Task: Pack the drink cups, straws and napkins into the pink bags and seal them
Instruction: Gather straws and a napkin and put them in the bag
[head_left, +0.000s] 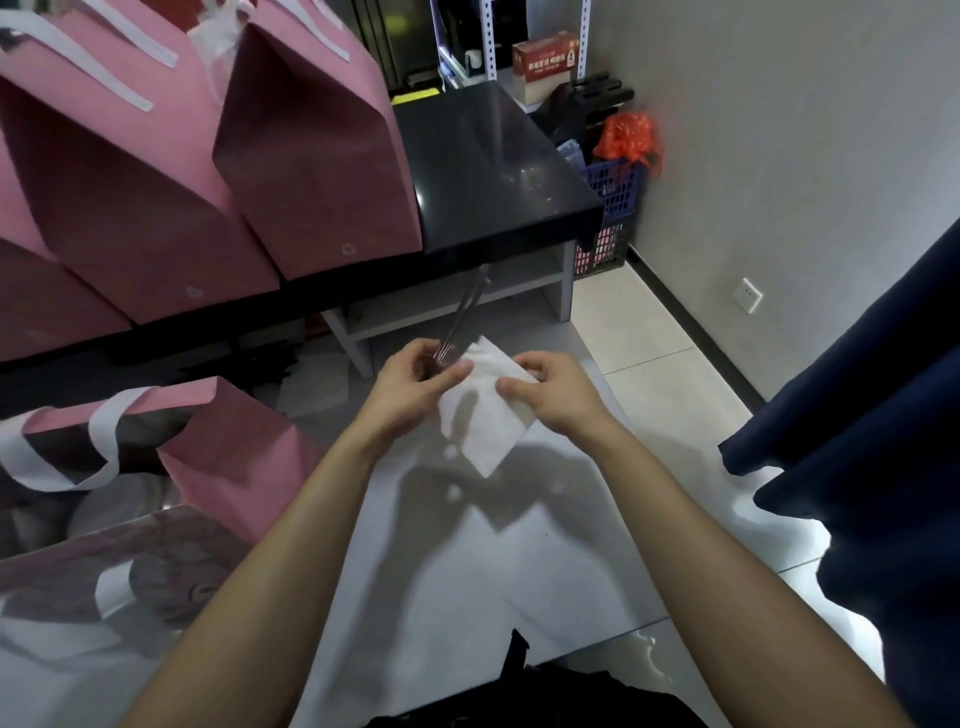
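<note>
Now our left hand (415, 376) pinches the straws (464, 318) and napkin (485, 415); right hand (545, 392) fingers clamp its edge. We should wrap snugly, then aim for the open pink bag (228, 447) at eight o'clock.

Both bare forearms extend forward, converging at the wrists. The left hand (415, 376) is closed, thumb pressed against the index finger in a pinch. The right hand (550, 392) is curled, fingertips (511, 387) clamped together, knuckles upward.
</note>
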